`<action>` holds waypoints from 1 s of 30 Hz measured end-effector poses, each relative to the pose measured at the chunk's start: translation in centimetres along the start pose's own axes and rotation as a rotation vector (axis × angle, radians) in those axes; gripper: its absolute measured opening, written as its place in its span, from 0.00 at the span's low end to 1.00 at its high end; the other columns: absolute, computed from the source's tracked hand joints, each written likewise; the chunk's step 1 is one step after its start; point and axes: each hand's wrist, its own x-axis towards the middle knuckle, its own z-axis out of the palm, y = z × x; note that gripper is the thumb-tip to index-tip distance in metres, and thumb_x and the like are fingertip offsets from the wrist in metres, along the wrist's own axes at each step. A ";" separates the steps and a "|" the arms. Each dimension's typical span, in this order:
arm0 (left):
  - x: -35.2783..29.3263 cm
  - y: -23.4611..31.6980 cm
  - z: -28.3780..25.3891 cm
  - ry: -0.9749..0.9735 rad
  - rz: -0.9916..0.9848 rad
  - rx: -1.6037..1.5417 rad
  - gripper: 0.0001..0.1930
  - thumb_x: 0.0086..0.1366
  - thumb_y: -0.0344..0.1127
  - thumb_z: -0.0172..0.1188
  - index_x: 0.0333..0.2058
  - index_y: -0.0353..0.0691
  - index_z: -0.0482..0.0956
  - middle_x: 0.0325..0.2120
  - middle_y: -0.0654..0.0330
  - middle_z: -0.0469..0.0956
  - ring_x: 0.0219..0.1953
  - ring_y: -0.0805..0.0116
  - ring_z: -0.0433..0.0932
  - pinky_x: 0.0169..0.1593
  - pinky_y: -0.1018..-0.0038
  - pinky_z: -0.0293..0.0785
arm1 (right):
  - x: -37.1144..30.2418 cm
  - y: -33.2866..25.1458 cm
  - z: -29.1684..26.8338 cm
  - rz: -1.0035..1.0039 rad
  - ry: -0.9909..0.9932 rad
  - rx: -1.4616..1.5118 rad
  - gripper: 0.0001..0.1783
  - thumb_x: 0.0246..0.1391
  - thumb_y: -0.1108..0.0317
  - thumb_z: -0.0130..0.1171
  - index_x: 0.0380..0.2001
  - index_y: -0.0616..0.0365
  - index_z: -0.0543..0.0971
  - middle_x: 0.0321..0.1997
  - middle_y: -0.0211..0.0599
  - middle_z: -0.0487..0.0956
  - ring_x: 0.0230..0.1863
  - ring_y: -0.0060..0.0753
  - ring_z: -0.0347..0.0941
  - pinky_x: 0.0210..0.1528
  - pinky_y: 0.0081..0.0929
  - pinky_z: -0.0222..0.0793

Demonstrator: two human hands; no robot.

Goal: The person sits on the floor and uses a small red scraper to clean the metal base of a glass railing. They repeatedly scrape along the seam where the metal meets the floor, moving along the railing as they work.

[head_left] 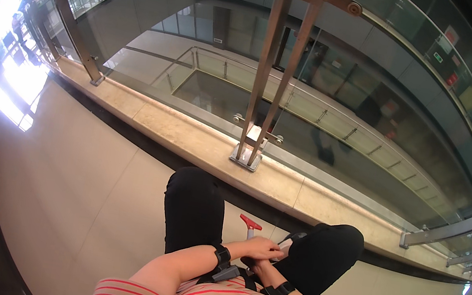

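A small tool with a red T-shaped head (250, 222) and a pale grey handle, like a squeegee or scraper, stands up between my knees. Its handle runs down behind my hands. My left hand (262, 248) lies across the top, back upward, its fingers stretched to the right and bent slightly. Underneath is my right hand (257, 265), closed around the lower handle as far as I can see; my left hand covers most of its fingers. Dark bands circle both wrists. A grey box-shaped device (226, 274) on dark straps rests at my waist.
I sit low, with black-trousered knees (193, 208) apart, facing a pale stone ledge (176, 141). A metal post (263, 90) and glass panels rise from it. Beyond lies a lower floor with another glass railing (314, 113). Glossy beige tiles (66, 183) extend to the left.
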 end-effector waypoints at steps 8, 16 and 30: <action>0.5 1.6 1.2 -0.114 -0.203 0.172 0.22 0.57 0.55 0.46 0.41 0.48 0.78 0.35 0.52 0.78 0.39 0.50 0.76 0.45 0.59 0.70 | -1.3 1.9 -1.4 0.073 0.000 -0.108 0.13 0.58 0.61 0.43 0.42 0.57 0.68 0.37 0.39 0.73 0.36 0.29 0.71 0.36 0.23 0.67; 1.3 1.6 1.5 -0.073 -0.250 0.119 0.19 0.56 0.49 0.49 0.40 0.48 0.79 0.37 0.54 0.78 0.41 0.54 0.75 0.47 0.62 0.69 | -3.4 2.2 -0.6 0.081 -0.005 -0.090 0.15 0.59 0.61 0.42 0.44 0.57 0.68 0.39 0.39 0.73 0.39 0.28 0.70 0.39 0.23 0.66; 2.6 1.3 2.2 -0.160 -0.140 0.052 0.18 0.55 0.43 0.47 0.42 0.45 0.77 0.37 0.50 0.77 0.42 0.51 0.75 0.48 0.61 0.69 | -2.5 3.4 -1.0 0.063 -0.011 -0.119 0.17 0.59 0.61 0.42 0.48 0.56 0.67 0.44 0.39 0.72 0.44 0.28 0.69 0.44 0.24 0.65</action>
